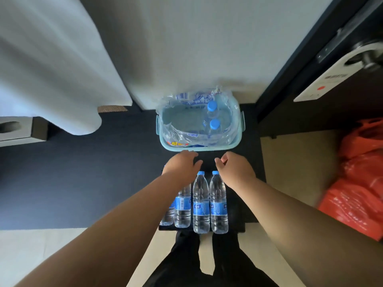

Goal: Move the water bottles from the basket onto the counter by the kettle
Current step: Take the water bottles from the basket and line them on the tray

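A light blue basket (238,141) lined with torn clear plastic wrap stands on the dark counter against the wall. Two blue-capped water bottles (213,119) stand inside it at the right. Several more bottles (200,206) stand in a row at the counter's near edge; my left forearm covers part of the left ones. My left hand (182,164) and my right hand (236,168) hover empty between that row and the basket, fingers loosely spread. No kettle is visible.
A white cloth (51,65) hangs at the left above a tissue box (18,129). A red plastic bag (358,179) lies at the right, below a dark door with a handle (369,56). My legs stand below the counter edge.
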`<state>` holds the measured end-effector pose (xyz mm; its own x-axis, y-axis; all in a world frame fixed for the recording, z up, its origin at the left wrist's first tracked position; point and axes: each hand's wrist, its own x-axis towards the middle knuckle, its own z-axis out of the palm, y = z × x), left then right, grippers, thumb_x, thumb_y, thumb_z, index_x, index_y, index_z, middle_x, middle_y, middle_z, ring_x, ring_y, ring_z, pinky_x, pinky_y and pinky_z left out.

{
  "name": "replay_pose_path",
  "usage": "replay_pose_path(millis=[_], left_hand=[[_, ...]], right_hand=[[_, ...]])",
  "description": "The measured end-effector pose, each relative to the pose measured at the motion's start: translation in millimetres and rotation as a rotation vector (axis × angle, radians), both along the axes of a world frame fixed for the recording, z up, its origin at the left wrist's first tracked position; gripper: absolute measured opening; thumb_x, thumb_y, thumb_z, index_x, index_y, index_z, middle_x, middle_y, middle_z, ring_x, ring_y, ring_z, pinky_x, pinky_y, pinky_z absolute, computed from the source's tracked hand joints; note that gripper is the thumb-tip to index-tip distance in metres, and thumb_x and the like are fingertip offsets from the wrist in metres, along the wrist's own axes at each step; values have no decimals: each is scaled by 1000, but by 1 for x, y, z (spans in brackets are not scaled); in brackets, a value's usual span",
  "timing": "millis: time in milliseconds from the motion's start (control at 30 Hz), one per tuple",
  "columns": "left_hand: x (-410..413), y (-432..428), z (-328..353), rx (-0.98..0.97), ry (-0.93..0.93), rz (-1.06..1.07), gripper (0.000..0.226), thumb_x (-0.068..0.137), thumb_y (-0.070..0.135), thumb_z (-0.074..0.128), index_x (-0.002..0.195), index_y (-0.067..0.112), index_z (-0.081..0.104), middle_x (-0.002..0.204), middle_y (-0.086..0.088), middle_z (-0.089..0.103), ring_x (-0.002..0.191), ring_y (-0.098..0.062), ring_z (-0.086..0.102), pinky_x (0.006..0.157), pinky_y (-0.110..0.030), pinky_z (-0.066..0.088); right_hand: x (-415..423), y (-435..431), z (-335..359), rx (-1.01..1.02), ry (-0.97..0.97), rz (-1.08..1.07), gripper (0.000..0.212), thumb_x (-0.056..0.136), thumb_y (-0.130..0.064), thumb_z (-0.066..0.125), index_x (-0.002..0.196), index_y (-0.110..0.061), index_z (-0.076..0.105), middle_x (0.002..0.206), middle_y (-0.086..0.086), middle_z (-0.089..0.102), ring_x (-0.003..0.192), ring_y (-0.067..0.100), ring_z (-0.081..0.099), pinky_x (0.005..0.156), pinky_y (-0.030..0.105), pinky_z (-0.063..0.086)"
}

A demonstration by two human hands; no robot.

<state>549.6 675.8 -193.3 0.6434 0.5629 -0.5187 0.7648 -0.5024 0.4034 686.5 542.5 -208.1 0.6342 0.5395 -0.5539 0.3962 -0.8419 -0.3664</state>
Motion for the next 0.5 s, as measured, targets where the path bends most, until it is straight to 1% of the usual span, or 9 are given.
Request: replay_pose_path(millis=[67,100,167,267,333,367,400,467,500], left_hand=[[4,8,20,24,-79,19,25,100,41,53,106,24,69,100,4,68,91,-26,68,77,-37,56],[6,12,29,38,-112,41,24,100,40,53,107,25,70,101,5,68,90,-25,68,78,-36,56],[16,20,46,67,-171,76,27,100,40,53,116,28,70,106,6,71,91,-22,67,81,-36,57],[39,35,63,82,-242,86,30,101,38,54,126,29,66,107,6,71,93,-20,67,83,-35,57],[58,48,68,88,-264,83,34,101,36,55,134,33,61,112,5,68,92,-19,67,83,-34,56],[68,55,68,102,-264,62,38,101,34,55,138,34,58,118,4,66,93,-20,66,84,-34,55],[77,61,67,126,-250,25,42,101,32,54,142,36,54,125,2,65,98,-21,66,85,-35,55],[95,74,61,173,-182,-57,49,102,29,52,150,38,45,137,-1,60,108,-25,66,86,-39,57],[103,79,57,189,-143,-90,51,103,28,51,152,39,41,141,-2,57,109,-27,66,84,-40,57]], right_hand=[[7,11,20,77,-61,-3,31,101,-52,51,104,-24,63,94,-2,70,83,20,67,70,38,59],[11,16,29,111,-84,-8,29,101,-52,52,103,-24,62,94,-2,69,81,20,66,67,36,56],[18,27,44,180,-115,-19,28,100,-51,53,106,-25,61,94,-2,69,78,20,64,61,33,50],[27,43,57,247,-182,4,28,100,-48,56,114,-24,59,90,-4,65,76,20,63,55,30,43],[33,55,59,247,-204,4,31,100,-47,57,120,-24,57,92,-6,64,79,20,62,59,32,45],[35,60,57,233,-212,8,32,100,-47,57,122,-24,56,96,-5,66,79,20,60,62,33,46],[37,64,54,213,-222,21,34,100,-48,57,123,-24,55,100,-3,68,81,21,61,63,33,47],[40,71,47,165,-236,60,41,100,-51,56,129,-22,55,111,-1,69,92,24,67,65,33,45],[41,74,44,143,-243,78,44,100,-52,56,132,-22,55,113,-1,69,98,25,69,66,33,44]])
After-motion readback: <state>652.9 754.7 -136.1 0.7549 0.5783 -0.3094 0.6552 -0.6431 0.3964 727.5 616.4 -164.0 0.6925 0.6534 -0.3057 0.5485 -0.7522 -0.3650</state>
